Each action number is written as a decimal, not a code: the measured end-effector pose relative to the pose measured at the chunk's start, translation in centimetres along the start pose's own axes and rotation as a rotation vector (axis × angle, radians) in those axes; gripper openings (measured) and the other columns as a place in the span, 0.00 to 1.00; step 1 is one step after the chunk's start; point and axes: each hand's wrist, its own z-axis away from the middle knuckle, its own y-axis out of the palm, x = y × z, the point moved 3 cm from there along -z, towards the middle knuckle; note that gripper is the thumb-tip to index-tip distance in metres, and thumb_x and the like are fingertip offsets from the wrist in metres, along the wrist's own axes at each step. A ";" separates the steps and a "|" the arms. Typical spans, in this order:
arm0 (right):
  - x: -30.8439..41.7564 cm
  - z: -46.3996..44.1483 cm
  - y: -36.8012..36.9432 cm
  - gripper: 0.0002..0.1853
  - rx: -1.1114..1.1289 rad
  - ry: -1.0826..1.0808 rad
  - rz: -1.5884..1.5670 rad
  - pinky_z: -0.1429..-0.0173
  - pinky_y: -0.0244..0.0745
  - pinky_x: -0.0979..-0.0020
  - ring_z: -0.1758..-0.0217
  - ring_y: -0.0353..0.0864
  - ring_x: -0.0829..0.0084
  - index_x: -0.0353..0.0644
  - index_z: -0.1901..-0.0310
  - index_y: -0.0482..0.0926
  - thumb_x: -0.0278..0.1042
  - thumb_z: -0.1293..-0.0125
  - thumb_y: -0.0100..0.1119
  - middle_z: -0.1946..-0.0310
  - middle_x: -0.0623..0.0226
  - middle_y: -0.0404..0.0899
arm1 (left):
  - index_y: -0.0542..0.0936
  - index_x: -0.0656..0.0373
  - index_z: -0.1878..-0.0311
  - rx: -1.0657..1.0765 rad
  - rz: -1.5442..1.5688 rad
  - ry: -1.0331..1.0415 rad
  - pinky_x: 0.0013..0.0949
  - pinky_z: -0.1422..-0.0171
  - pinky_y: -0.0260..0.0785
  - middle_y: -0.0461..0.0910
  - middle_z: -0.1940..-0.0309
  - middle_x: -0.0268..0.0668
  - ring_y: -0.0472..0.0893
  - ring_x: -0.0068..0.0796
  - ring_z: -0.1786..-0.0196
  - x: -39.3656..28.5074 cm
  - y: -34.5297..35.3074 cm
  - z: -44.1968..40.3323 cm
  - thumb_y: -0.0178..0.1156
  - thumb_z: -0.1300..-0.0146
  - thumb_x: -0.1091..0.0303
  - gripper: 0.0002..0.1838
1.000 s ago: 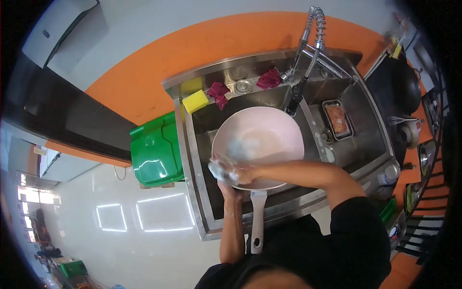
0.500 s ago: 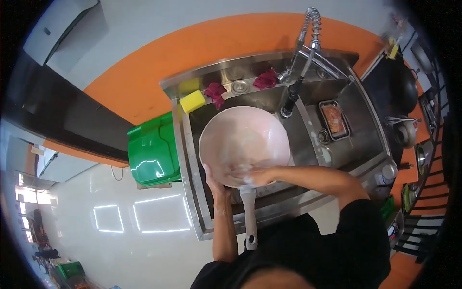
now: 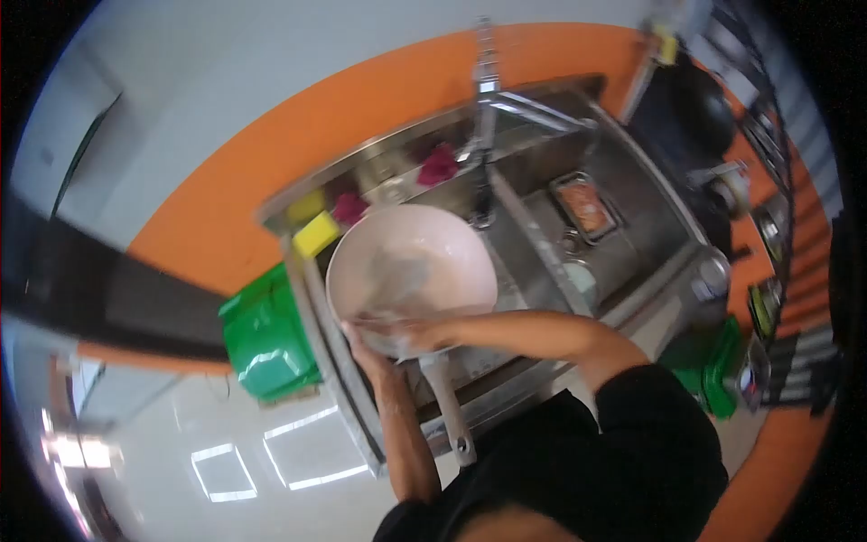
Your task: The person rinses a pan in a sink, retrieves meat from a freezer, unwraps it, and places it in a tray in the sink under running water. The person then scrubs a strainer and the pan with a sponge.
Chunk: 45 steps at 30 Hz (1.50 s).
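A wide pan (image 3: 452,262), pale pink inside, sits tilted over the left sink basin (image 3: 510,298), its beige handle (image 3: 442,393) pointing toward my body. My left hand (image 3: 364,354) grips the pan's rim at the near left. Inside the pan, close to the handle, my right hand (image 3: 432,335) presses on the inner wall with curled fingers. Something whitish and grey shows at those fingers, too blurred to name. Wet streaks and a greyish patch lie on the pan's inner surface.
A sprung tap (image 3: 486,117) rises behind the basins. On the back ledge are a yellow sponge (image 3: 316,236) and dark red cloths (image 3: 438,166). The right basin holds a metal tray of reddish food (image 3: 585,206). A green bin (image 3: 271,339) stands left of the sink.
My view has turned and blurred, so the sink and pan appear further left and more tilted. My right hand has moved slightly along the pan wall toward my left hand.
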 end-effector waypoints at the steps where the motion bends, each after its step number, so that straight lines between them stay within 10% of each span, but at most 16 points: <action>1: -1.6 -2.1 -0.3 0.45 -0.229 -0.094 0.095 0.25 0.33 0.54 0.25 0.37 0.55 0.56 0.28 0.41 0.38 0.45 0.54 0.27 0.58 0.38 | 0.56 0.62 0.33 0.009 -0.010 -0.013 0.45 0.33 0.57 0.60 0.36 0.46 0.63 0.44 0.35 0.5 0.6 0.6 0.42 0.33 0.43 0.36; 6: -8.1 -0.4 -7.3 0.42 -0.620 0.118 1.036 0.28 0.31 0.43 0.24 0.31 0.53 0.53 0.28 0.40 0.44 0.40 0.51 0.27 0.53 0.33 | 0.58 0.61 0.34 0.009 -0.165 -0.044 0.49 0.36 0.62 0.62 0.38 0.47 0.66 0.44 0.37 -1.8 4.5 3.4 0.39 0.35 0.40 0.37; 9: -7.6 3.1 -5.1 0.36 0.131 0.752 0.616 0.30 0.34 0.38 0.25 0.33 0.52 0.55 0.29 0.45 0.51 0.35 0.46 0.27 0.57 0.36 | 0.57 0.63 0.34 -0.069 -0.292 0.071 0.56 0.38 0.61 0.60 0.37 0.50 0.65 0.51 0.38 -2.8 5.9 3.3 0.37 0.36 0.35 0.41; 15: -1.3 1.2 2.5 0.36 0.089 0.121 -0.066 0.30 0.33 0.38 0.25 0.32 0.53 0.56 0.29 0.46 0.53 0.36 0.45 0.27 0.59 0.37 | 0.55 0.64 0.32 -0.128 -0.333 -0.009 0.56 0.35 0.58 0.56 0.34 0.51 0.60 0.50 0.34 0.2 4.2 3.0 0.39 0.37 0.34 0.43; 22: -13.6 4.1 -6.5 0.36 -0.112 0.539 0.789 0.30 0.32 0.39 0.25 0.31 0.54 0.58 0.29 0.47 0.56 0.37 0.43 0.27 0.61 0.38 | 0.55 0.63 0.33 0.136 -0.083 0.032 0.53 0.33 0.58 0.57 0.35 0.50 0.62 0.49 0.35 -1.4 5.2 3.5 0.37 0.36 0.35 0.42; 27: -2.7 3.0 -0.3 0.36 0.257 0.311 0.047 0.30 0.29 0.39 0.25 0.32 0.52 0.55 0.29 0.46 0.57 0.36 0.41 0.27 0.59 0.37 | 0.63 0.64 0.39 -0.020 -0.110 -0.054 0.44 0.47 0.71 0.70 0.48 0.46 0.74 0.42 0.48 2.3 -0.8 -0.1 0.41 0.34 0.40 0.35; 32: -1.9 -2.2 -3.1 0.36 -0.505 -0.073 0.522 0.30 0.26 0.39 0.25 0.33 0.51 0.52 0.29 0.45 0.58 0.35 0.38 0.27 0.57 0.36 | 0.62 0.61 0.39 -0.008 -0.107 -0.117 0.42 0.44 0.67 0.69 0.49 0.42 0.72 0.38 0.47 1.8 2.8 2.4 0.42 0.33 0.44 0.31; 34: -4.1 -3.3 -6.6 0.37 -0.599 0.136 0.762 0.30 0.25 0.39 0.25 0.34 0.50 0.51 0.29 0.45 0.58 0.35 0.37 0.27 0.57 0.36 | 0.55 0.59 0.33 0.002 -0.207 -0.072 0.42 0.38 0.63 0.64 0.41 0.42 0.67 0.37 0.40 1.0 2.6 2.5 0.40 0.31 0.47 0.31; 36: -5.6 -3.0 -11.4 0.36 -0.219 0.646 0.696 0.30 0.28 0.37 0.25 0.36 0.49 0.52 0.29 0.47 0.57 0.35 0.39 0.27 0.56 0.36 | 0.53 0.59 0.33 -0.016 -0.230 -0.013 0.42 0.37 0.61 0.62 0.39 0.42 0.66 0.38 0.39 -0.3 3.2 2.8 0.41 0.30 0.48 0.31; 38: -5.6 -0.2 -13.8 0.34 -0.590 0.592 1.320 0.31 0.29 0.36 0.25 0.36 0.49 0.49 0.30 0.50 0.48 0.36 0.44 0.27 0.59 0.40 | 0.53 0.59 0.33 -0.041 -0.214 0.064 0.43 0.36 0.60 0.61 0.38 0.42 0.65 0.38 0.38 -0.9 2.8 2.3 0.41 0.30 0.49 0.30; 44: -4.6 5.8 -6.3 0.33 0.102 0.807 0.931 0.29 0.30 0.41 0.26 0.37 0.49 0.48 0.31 0.53 0.53 0.34 0.39 0.30 0.49 0.48 | 0.52 0.60 0.32 -0.132 -0.214 0.269 0.42 0.35 0.59 0.62 0.39 0.45 0.65 0.40 0.38 -1.2 2.2 0.6 0.41 0.29 0.51 0.30; 45: -3.6 5.7 -4.8 0.35 0.014 0.741 0.441 0.28 0.33 0.48 0.26 0.40 0.48 0.45 0.32 0.55 0.56 0.35 0.41 0.31 0.48 0.49 | 0.52 0.61 0.32 -0.137 -0.245 0.285 0.42 0.35 0.59 0.63 0.39 0.45 0.66 0.40 0.38 -0.6 2.0 0.2 0.42 0.30 0.51 0.30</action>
